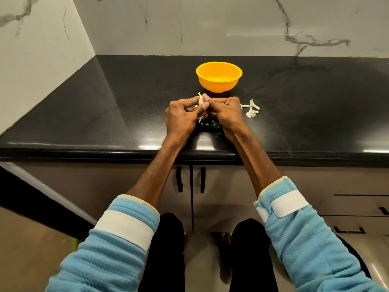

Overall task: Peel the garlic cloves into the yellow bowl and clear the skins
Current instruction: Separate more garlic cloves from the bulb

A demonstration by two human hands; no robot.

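With left hand (181, 115) and right hand (226, 113) both pinching the small white papery garlic clove (201, 100), peel it on the near side of the round yellow plastic bowl (219, 81).

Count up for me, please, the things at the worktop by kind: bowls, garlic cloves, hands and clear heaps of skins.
Bowls: 1, the yellow bowl
Garlic cloves: 1, the garlic clove pinched between both hands
Hands: 2, the left hand and the right hand
Heaps of skins: 1, the heap of skins right of the hands
Total: 5
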